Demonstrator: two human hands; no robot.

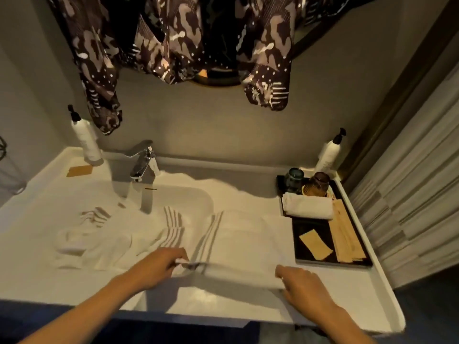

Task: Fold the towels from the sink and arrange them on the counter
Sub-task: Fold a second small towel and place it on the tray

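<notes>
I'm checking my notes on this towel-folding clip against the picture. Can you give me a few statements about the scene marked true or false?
1. Both hands are on the striped towel on the counter. True: left hand, right hand.
2. The sink holds no towels. False: crumpled towels lie in it.
3. A rolled white cloth lies on the black tray. True.
4. Only one pump bottle stands on the counter. False: one at the left, one at the right.

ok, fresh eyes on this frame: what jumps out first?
The white striped towel spread on the counter right of the sink, with the left hand pinching its near-left corner and the right hand on its near-right edge. Then the heap of unfolded towels in the sink, and the dark patterned garment hanging above.
</notes>
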